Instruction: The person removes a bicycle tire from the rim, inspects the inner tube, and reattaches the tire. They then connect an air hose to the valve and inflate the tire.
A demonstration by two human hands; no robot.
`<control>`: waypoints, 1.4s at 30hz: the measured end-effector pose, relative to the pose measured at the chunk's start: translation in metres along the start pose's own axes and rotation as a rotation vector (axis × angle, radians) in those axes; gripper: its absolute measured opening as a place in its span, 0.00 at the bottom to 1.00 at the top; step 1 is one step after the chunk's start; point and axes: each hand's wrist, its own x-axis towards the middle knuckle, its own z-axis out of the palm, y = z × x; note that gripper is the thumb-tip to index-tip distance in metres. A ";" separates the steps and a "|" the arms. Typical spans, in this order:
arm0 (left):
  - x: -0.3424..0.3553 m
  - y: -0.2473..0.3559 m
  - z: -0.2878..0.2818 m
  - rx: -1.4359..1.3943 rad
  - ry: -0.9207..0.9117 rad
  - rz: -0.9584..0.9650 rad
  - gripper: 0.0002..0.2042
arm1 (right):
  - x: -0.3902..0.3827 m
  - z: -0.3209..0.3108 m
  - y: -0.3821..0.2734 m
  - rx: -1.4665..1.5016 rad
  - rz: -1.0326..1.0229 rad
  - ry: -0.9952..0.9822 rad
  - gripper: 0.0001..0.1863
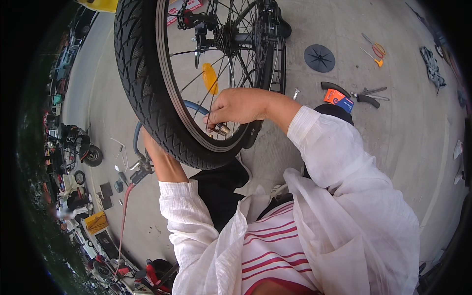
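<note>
A bicycle wheel with a black knobbly tyre (140,73) stands upright in front of me. My right hand (236,105) reaches in among the spokes near the lower rim. Its fingers are closed round the metal air chuck (223,129), whose shiny end pokes out below them. A blue-grey air hose (195,106) runs behind the tyre to that hand. On the tyre's left side, my left hand (149,142) is mostly hidden behind the rubber, so its fingers do not show. Beside my left wrist hangs a grey inflator gun (141,172) on a red hose (125,209).
A yellow reflector (210,78) sits on the spokes, below the sprockets (225,40). On the concrete at right lie a black disc (319,58), scissors (378,49), an orange-handled tool (378,62), a small orange-and-blue box (338,100), pliers (368,94) and a spanner (296,93). Parked vehicles (73,147) line the left.
</note>
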 end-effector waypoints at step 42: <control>0.011 -0.079 -0.059 -0.271 0.215 -0.173 0.16 | -0.019 0.025 0.023 0.531 -0.183 0.485 0.25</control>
